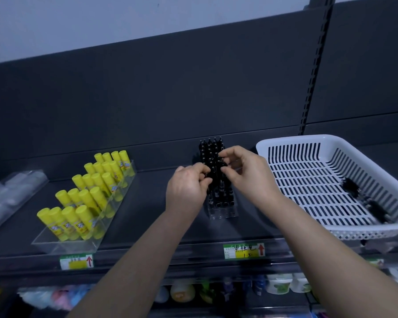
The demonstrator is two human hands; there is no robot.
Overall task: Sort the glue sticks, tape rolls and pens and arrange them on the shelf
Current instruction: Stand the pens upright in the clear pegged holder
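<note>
We pinch upright black pens in the clear holder, our left hand and right hand both curled narrowly around them.

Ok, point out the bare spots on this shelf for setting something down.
The widest bare shelf lies between the glue tray and the pen holder. A narrower strip separates the tape and glue tray. The basket floor is mostly bare. Crowded: the holder, where the left hand and right hand pinch pens.
</note>
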